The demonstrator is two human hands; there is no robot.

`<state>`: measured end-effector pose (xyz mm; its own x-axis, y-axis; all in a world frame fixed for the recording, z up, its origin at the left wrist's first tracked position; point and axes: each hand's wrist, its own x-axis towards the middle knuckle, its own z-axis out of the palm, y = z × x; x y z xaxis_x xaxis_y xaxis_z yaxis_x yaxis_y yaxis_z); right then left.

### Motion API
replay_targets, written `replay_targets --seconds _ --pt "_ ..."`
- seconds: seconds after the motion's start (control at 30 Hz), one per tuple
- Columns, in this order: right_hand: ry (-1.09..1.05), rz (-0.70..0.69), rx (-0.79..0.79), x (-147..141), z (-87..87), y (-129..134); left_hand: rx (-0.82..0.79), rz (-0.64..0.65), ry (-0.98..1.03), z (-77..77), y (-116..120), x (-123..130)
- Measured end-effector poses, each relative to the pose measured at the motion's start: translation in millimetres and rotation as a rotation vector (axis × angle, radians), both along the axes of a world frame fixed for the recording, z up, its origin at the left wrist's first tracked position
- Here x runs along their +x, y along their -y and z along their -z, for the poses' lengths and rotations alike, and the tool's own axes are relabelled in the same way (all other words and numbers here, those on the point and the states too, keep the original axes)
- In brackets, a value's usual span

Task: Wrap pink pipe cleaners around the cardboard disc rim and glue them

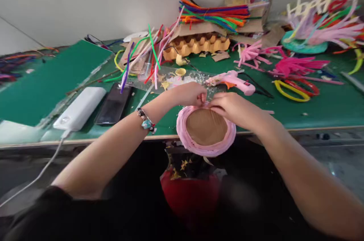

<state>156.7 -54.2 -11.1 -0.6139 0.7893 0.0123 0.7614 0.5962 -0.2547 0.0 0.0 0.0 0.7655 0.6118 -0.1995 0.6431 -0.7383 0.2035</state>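
A round brown cardboard disc (206, 127) with a thick rim of wound pink pipe cleaners (187, 140) rests at the table's front edge, its near side jutting past it. At the far side of the rim, my left hand (195, 95) is closed, its fingertips pinching at the pink pipe cleaner there. Beside it, my right hand (229, 106) bends over the same rim, thumb and fingers pressed together on the pink strand. A pink end (269, 112) pokes out to the right of that hand. The fingers partly hide what lies between them.
Just beyond my hands lies a pink glue gun (233, 81). A phone (113, 104) and white power bank (80, 108) are at left. Pipe cleaners (214, 13) are piled on cardboard behind an egg carton (196, 45). Pink tufts (298, 67) and yellow loops (291, 91) sit right.
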Motion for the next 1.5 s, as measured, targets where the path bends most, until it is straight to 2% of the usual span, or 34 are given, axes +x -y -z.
replay_targets --seconds 0.2,0.6,0.8,1.13,1.5 --pt "0.002 0.003 -0.004 -0.7 1.3 -0.2 0.008 -0.007 -0.030 -1.9 1.3 2.7" --pt "-0.038 0.021 -0.027 -1.5 3.3 0.4 0.055 0.074 -0.063 -3.8 2.5 8.3" --pt "-0.075 -0.006 -0.054 -0.8 -0.8 2.1 0.063 0.068 -0.113 -5.1 1.9 11.2" --pt "-0.028 0.016 -0.015 6.5 1.1 7.4 -0.002 0.123 -0.117 -1.5 -8.9 12.0" --pt "0.094 0.060 0.010 1.7 -2.6 9.5 -0.075 0.109 -0.188 0.1 -12.4 15.2"
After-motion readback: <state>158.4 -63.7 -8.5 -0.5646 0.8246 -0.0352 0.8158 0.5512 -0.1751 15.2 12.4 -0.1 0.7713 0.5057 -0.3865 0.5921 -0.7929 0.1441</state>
